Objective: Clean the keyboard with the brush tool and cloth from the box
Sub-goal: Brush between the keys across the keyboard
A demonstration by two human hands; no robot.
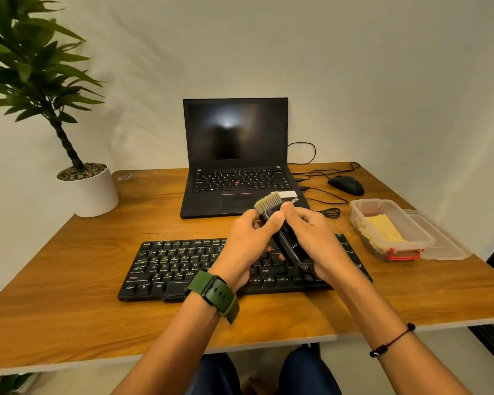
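A black brush tool (287,238) with pale bristles pointing up and away is held above the black keyboard (177,266). My left hand (247,243) grips it near the bristle end, thumb across the body. My right hand (317,240) wraps the lower part of the handle. The keyboard lies flat near the table's front, its right half partly hidden by my hands. A clear plastic box (394,228) with red clips stands open to the right, with a yellow cloth (382,228) inside.
The box's clear lid (445,240) lies beside it on the right. An open black laptop (237,163) sits behind the keyboard, with a black mouse (346,184) and cables to its right. A potted plant (89,189) stands at the back left of the wooden table (69,266).
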